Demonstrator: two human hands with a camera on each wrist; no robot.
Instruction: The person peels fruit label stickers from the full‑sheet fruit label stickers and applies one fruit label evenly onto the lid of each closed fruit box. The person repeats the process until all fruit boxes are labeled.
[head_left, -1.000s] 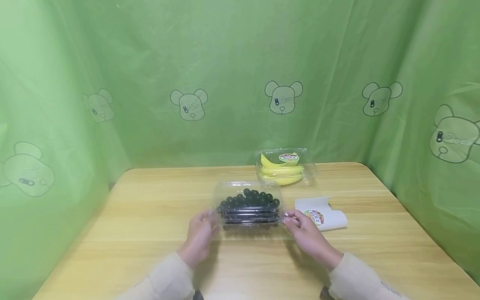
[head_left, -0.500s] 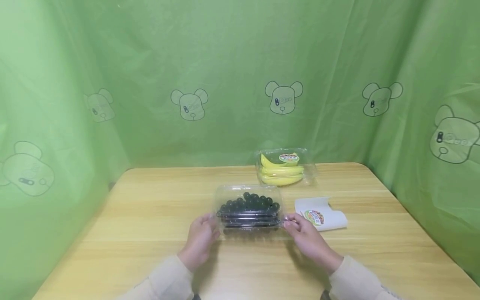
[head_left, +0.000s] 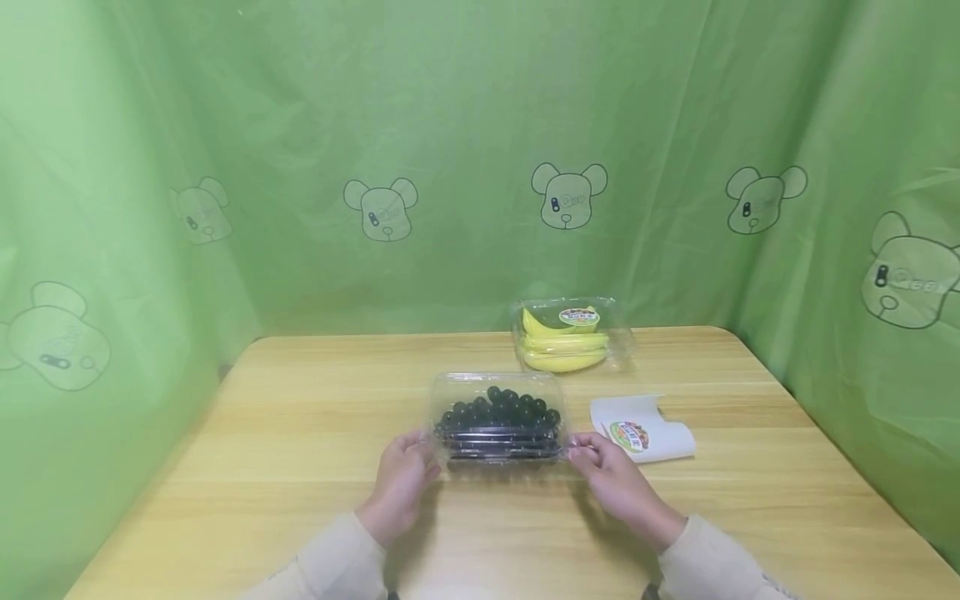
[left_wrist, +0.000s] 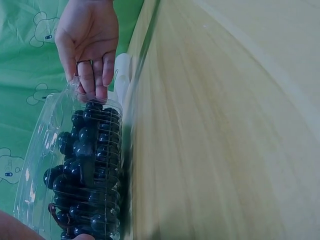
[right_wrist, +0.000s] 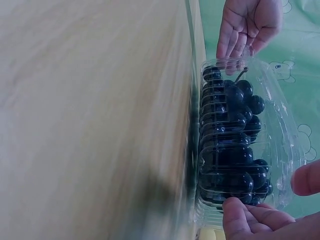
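Note:
A clear plastic clamshell box (head_left: pixel 498 442) of dark grapes (head_left: pixel 510 408) is held between both hands, low over the wooden table in the wrist views. Its transparent lid is down over the fruit. My left hand (head_left: pixel 402 483) pinches the box's left end; in the right wrist view that hand (right_wrist: pixel 252 22) has thumb and fingers at the rim. At the opposite end, my right hand (head_left: pixel 622 487) pinches the edge between thumb and fingers. The left wrist view shows the right hand (left_wrist: pixel 92 42) with its fingertips against the box's end wall.
Behind the grapes stands a similar clear box of bananas (head_left: pixel 562 350) with a round label. A curled white sheet of stickers (head_left: pixel 648 433) lies right of the grape box on the wooden table (head_left: pixel 315 400). Green curtains (head_left: pixel 465 275) enclose the far side and both sides.
The grape box has come down a little and slightly toward me, with both hands still holding its ends. The banana box and sticker sheet stay put.

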